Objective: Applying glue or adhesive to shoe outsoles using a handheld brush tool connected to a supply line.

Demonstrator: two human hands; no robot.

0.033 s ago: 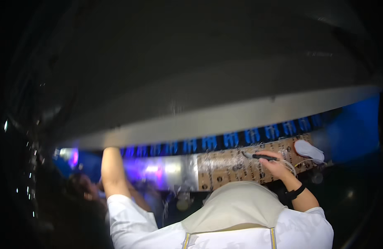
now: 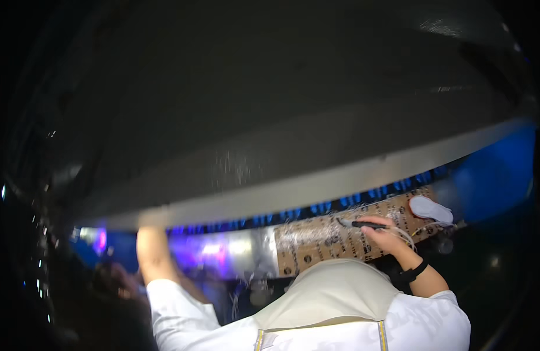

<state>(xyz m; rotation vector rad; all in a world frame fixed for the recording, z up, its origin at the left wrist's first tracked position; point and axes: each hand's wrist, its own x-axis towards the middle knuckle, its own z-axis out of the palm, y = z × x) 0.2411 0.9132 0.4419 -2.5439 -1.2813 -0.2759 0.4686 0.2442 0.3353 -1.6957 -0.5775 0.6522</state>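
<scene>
My right hand (image 2: 384, 234) is closed around a brush (image 2: 363, 224) with a black handle and a greyish tip that points left. The brush is just above a bench top covered with brown printed paper (image 2: 319, 240). A thin pale tube or cord (image 2: 405, 234) curves from the brush's back end past my wrist. To the right of that hand lies a white, shoe-shaped piece (image 2: 431, 210) with a red edge. My left forearm (image 2: 154, 251) reaches forward; the hand is blurred or hidden at the edge of a large grey panel (image 2: 270, 199), so its fingers cannot be made out.
The dark grey panel spans the upper view above the bench. Behind the bench runs a row of blue slotted parts (image 2: 290, 215). Left of the paper, shiny metal (image 2: 246, 248) reflects purple light. A blue surface (image 2: 498, 175) is at the right; another person (image 2: 115, 278) is blurred at lower left.
The view has shifted slightly, so the panel's left edge and the bench sit lower. My right hand still holds the brush, and the white piece appears slightly further left.
</scene>
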